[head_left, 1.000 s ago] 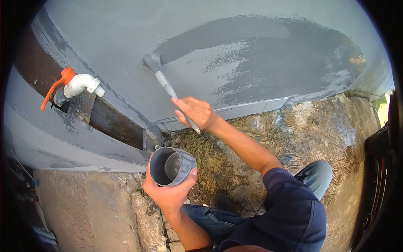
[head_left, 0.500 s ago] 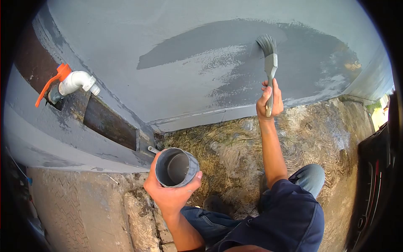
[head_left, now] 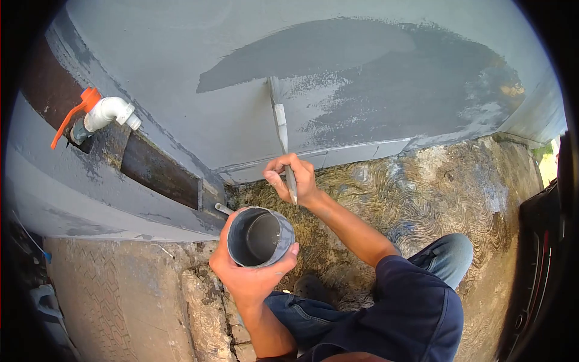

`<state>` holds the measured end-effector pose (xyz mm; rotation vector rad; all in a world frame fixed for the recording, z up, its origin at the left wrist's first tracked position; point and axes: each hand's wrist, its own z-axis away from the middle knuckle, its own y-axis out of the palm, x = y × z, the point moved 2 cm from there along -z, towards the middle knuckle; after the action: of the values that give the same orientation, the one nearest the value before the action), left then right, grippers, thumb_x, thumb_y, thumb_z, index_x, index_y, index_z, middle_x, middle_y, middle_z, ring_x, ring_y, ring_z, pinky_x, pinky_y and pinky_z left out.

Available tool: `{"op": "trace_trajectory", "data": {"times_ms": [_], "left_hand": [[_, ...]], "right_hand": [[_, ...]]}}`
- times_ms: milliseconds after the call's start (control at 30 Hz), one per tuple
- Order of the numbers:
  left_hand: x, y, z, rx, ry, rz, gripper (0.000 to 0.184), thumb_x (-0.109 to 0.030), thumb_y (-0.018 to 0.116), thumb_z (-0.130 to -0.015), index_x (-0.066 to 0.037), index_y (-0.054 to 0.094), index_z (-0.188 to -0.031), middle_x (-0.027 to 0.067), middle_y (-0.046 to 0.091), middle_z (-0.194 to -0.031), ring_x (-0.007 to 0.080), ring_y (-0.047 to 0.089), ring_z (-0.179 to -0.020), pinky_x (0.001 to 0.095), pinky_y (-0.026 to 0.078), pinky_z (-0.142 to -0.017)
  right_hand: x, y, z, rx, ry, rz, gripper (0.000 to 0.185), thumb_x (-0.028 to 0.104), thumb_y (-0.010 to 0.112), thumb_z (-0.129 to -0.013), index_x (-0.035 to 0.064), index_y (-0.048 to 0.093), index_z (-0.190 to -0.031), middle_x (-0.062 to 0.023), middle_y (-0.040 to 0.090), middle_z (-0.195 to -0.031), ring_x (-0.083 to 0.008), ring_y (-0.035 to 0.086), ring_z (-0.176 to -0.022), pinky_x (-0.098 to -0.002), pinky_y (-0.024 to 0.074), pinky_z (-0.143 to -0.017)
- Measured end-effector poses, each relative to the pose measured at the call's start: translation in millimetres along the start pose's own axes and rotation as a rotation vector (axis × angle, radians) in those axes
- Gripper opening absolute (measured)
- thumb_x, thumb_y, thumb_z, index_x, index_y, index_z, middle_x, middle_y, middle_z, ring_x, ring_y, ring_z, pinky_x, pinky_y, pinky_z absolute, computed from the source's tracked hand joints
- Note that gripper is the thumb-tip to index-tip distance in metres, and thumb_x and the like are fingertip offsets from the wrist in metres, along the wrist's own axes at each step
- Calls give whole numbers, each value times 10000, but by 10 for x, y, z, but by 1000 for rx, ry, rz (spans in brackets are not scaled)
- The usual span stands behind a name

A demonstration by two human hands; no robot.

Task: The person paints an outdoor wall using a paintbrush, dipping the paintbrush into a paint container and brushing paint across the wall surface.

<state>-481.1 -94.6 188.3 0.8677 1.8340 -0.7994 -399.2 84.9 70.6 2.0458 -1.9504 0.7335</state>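
My left hand (head_left: 250,279) is wrapped round a grey paint cup (head_left: 286,236), its open mouth facing up and grey paint showing inside. In my right hand (head_left: 300,180) is a paintbrush (head_left: 281,123), gripped by its handle. The bristles touch the wall (head_left: 163,78) at the lower left edge of a darker grey painted patch (head_left: 325,45). Lighter streaks show within that patch, right of the brush.
On the left, a white tap (head_left: 110,114) with an orange handle sticks out above a recess (head_left: 160,170). A short pipe end (head_left: 223,209) is close to the cup. Rough, stained concrete floor (head_left: 434,199) lies below. A dark vehicle (head_left: 540,259) stands at the right.
My right hand has swung left with the paintbrush, from the middle of the dark patch to its left edge. The left hand with the cup has barely shifted.
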Motion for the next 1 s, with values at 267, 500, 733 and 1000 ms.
{"op": "trace_trajectory", "data": {"times_ms": [267, 500, 733, 1000], "left_hand": [[-33, 78, 19, 15, -39, 20, 617, -26, 859, -511, 49, 632, -1079, 70, 689, -913, 134, 655, -843, 294, 535, -795], [-115, 158, -3, 54, 24, 68, 576, -29, 851, -511, 45, 641, -1042, 70, 685, -903, 139, 656, -827, 293, 539, -783], [-105, 205, 1, 79, 22, 51, 580, -32, 851, -510, 43, 641, -1046, 71, 686, -895, 139, 657, -817, 292, 540, -773], [-106, 133, 54, 46, 67, 34, 619, -35, 857, -502, 48, 634, -1074, 74, 694, -904, 142, 660, -824, 293, 540, -781]], "right_hand": [[115, -893, 557, 75, 789, -843, 643, 732, 526, -827, 132, 438, -1040, -276, 646, -1149, -310, 685, -936, -331, 545, -720], [-101, -1280, 1585, -74, 1628, -557, 405, 14, 417, -951, 26, 439, -1356, -294, 655, -1092, -288, 724, -839, -253, 541, -604], [-82, -1332, 1506, -348, 1324, -117, 730, 28, 421, -990, 114, -21, -1565, -90, 591, -862, -140, 532, -522, -286, 440, -475], [-138, -1522, 549, -608, 779, 513, 535, 205, 442, -1037, -53, 291, -1481, -79, 535, -599, -159, 517, -483, -345, 418, -470]]}}
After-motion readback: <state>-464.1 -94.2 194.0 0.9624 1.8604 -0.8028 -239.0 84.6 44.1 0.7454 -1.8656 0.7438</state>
